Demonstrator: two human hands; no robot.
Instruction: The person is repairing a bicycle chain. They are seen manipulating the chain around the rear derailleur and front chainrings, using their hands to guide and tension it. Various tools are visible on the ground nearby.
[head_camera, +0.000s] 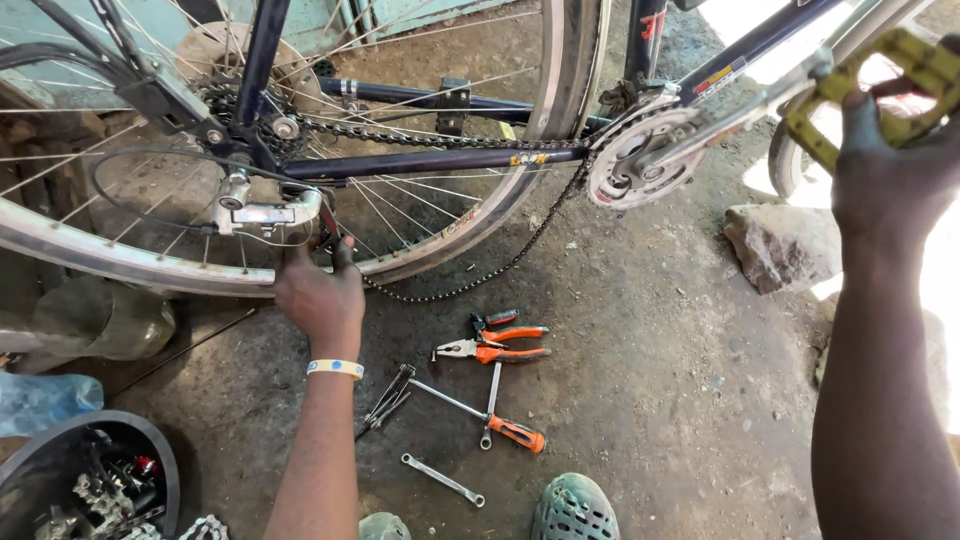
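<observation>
A dark blue bicycle stands upside down, its rear wheel (130, 262) at the left. My left hand (322, 292) reaches up to the rear derailleur (268, 212), fingers pinching the chain or derailleur cage there. The chain (480, 278) hangs slack in a loop between the rear cogs (240, 100) and the chainring (640, 160). My right hand (890, 170) grips the yellow pedal (900, 75) at the top right.
On the dirt floor lie orange-handled pliers (495, 348), an orange-handled screwdriver (490, 415), a spanner (443, 479) and several thin spokes (388, 400). A black tub of parts (90, 480) sits bottom left. A rock (782, 245) lies at the right. My green shoe (573, 508) is below.
</observation>
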